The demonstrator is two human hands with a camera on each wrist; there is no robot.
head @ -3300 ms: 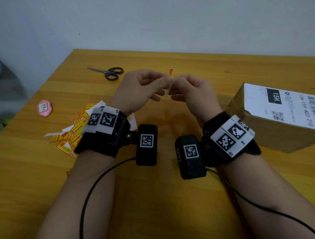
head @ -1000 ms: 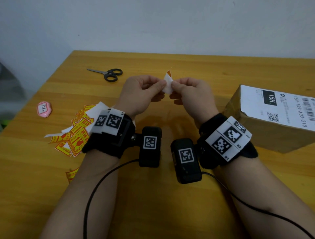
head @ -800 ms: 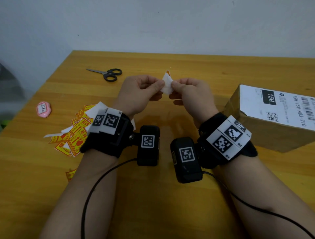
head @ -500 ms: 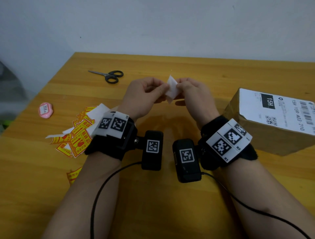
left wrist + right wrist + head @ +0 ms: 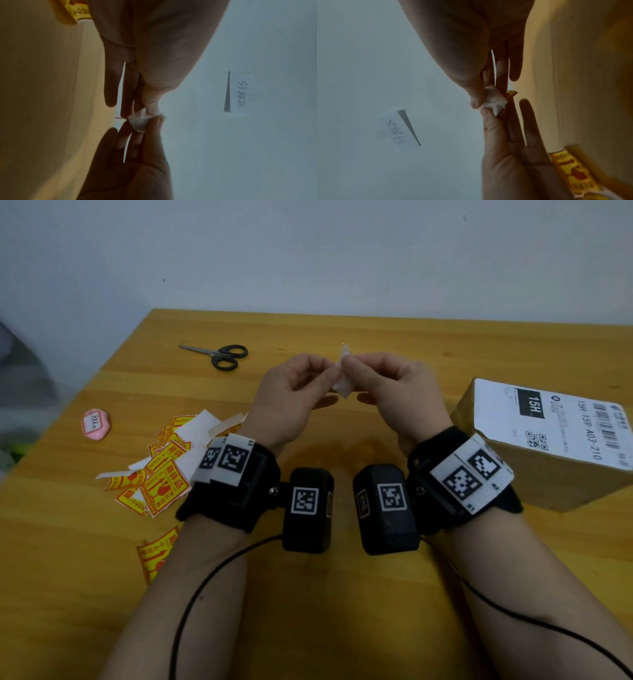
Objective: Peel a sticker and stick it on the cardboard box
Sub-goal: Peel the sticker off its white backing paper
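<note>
Both hands are raised over the table's middle and pinch one small sticker (image 5: 343, 376) between thumbs and forefingers. Its white backing faces me. My left hand (image 5: 334, 371) pinches its left edge and my right hand (image 5: 349, 366) its right edge, fingertips almost touching. In the left wrist view the creased white paper (image 5: 139, 120) sits between the left thumb (image 5: 151, 106) and the right hand (image 5: 152, 127). The right wrist view shows an orange-yellow corner (image 5: 511, 94) peeking past the backing (image 5: 494, 100). The cardboard box (image 5: 565, 484), with a white shipping label on top, stands at the right.
A heap of yellow-and-red stickers and white backings (image 5: 161, 470) lies beside the left wrist, and one more sticker (image 5: 156, 553) lies nearer me. Black scissors (image 5: 222, 356) lie at the far left. A pink object (image 5: 95, 423) sits near the table's left edge. Cables trail from both wrists.
Both hands have stayed together on the sticker. It turned from edge-on until its white back faced me and now hangs lower between the fingertips; the orange tip no longer shows from above.
</note>
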